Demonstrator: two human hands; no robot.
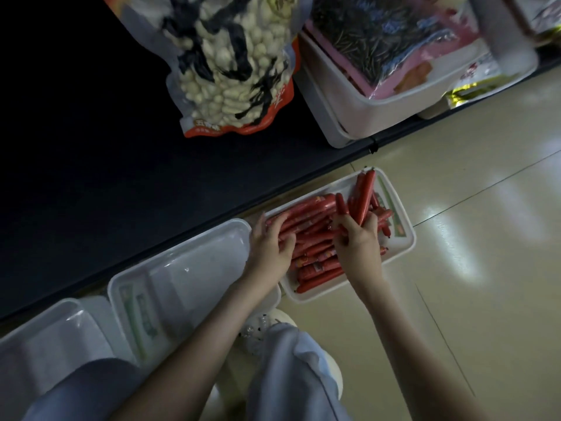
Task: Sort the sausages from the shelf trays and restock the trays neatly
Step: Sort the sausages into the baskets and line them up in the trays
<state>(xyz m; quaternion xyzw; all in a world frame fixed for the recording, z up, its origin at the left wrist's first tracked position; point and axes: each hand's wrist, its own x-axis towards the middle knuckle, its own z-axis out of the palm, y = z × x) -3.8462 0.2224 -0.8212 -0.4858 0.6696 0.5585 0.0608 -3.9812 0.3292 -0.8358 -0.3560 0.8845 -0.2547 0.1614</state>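
A beige tiled floor [479, 253] runs along a dark shelf base [91, 153], which carries a large bag of peanuts [233, 71] and a white bin [379, 117] beyond both hands. Two empty white trays [194, 256] [45, 338] lie on the floor left of the left hand. Under both hands sits the sausage tray [408, 241], heaped with red sausages [315, 262]. The right hand [361, 238] grips a bundle of sausages [364, 192] that points away from the person. The left hand [268, 244] lies bent-fingered on the pile's left end; whether it grips any, I cannot tell.
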